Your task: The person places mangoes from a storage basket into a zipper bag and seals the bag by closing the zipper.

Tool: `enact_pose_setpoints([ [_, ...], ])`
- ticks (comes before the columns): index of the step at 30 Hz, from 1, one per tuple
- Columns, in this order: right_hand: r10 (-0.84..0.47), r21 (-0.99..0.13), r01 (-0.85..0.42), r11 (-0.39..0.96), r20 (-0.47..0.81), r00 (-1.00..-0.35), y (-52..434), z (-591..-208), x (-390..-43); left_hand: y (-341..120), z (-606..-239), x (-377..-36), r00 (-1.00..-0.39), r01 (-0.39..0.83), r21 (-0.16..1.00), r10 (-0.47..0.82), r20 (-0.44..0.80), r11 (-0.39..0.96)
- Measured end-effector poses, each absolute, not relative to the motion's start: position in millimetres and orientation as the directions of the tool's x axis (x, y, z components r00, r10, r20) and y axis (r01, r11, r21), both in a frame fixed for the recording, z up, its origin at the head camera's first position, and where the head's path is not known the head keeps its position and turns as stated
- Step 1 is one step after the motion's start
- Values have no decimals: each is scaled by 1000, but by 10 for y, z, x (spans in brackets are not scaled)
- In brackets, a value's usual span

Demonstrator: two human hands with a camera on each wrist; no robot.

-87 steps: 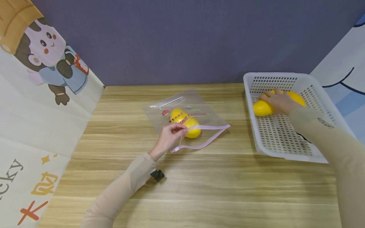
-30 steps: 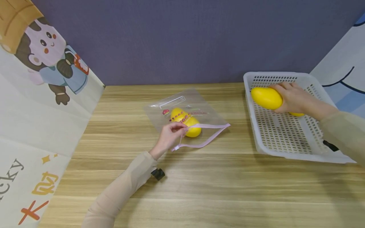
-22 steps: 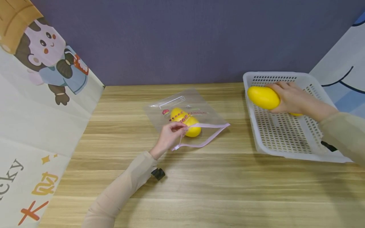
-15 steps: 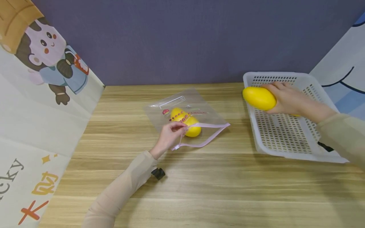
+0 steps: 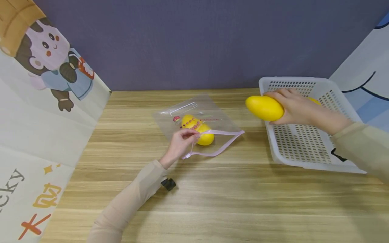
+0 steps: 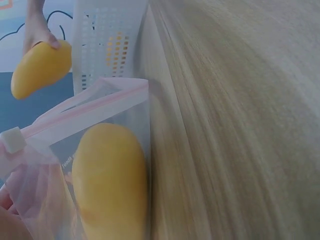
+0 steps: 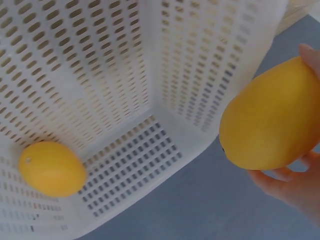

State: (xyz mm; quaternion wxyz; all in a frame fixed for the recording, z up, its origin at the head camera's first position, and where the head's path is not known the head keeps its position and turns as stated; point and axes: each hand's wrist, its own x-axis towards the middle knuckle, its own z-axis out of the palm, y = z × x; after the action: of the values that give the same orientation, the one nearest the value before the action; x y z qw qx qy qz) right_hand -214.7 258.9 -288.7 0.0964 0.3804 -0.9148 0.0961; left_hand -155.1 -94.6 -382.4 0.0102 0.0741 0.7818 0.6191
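Right hand (image 5: 296, 106) grips a yellow mango (image 5: 263, 108), fingers curled over its top and thumb beneath, and holds it in the air above the left rim of the white perforated basket (image 5: 299, 148). The wrist view shows the same fruit (image 7: 270, 120) clear of the basket wall (image 7: 210, 55), with fingertips (image 7: 277, 174) wrapped under it. A second mango (image 7: 51, 168) lies on the basket floor near a corner; from the head view only a sliver of it (image 5: 314, 100) shows behind the hand.

Left hand (image 5: 179, 143) pinches the near edge of a clear zip bag (image 5: 209, 111) at its pink zipper strip (image 5: 217, 152), holding the mouth open toward the right. The bag lies flat on the wooden counter (image 5: 212, 195), near the middle, well apart from the basket. Inside the bag rests a third mango (image 5: 197, 131), just beside the pinching fingers. The left wrist view looks into the open mouth: the bagged mango (image 6: 110, 180) fills the near part, the white zipper slider (image 6: 12, 140) sits at the strip's end, and the held mango (image 6: 40, 67) hangs beyond, in front of the basket (image 6: 107, 40).

Printed cloth panels (image 5: 36, 111) stand at the counter's left side, with a cartoon figure on them.
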Motion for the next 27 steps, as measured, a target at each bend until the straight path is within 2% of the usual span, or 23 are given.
enact_pose_setpoints([
  [2, -685, -101, -725, 682, 259, -681, 2543, -2880, -2127, -946, -3818, -1552, -989, 104, 969, 126, 77, 226],
  [9, -672, -117, -696, 709, 188, -716, 2360, -2842, -2012, -938, -3822, -1566, -989, 109, 970, 125, 83, 218],
  [12, -685, -122, -709, 694, 188, -704, 2265, -2842, -1973, -936, -3822, -1570, -989, 109, 972, 120, 85, 208],
  [18, -713, -167, -741, 650, 206, -671, 2070, -2872, -1908, -934, -3808, -1572, -990, 99, 977, 116, 78, 188],
  [27, -701, -265, -705, 658, 127, -702, 1857, -2879, -1787, -923, -3775, -1575, -992, 91, 977, 107, 71, 191],
])
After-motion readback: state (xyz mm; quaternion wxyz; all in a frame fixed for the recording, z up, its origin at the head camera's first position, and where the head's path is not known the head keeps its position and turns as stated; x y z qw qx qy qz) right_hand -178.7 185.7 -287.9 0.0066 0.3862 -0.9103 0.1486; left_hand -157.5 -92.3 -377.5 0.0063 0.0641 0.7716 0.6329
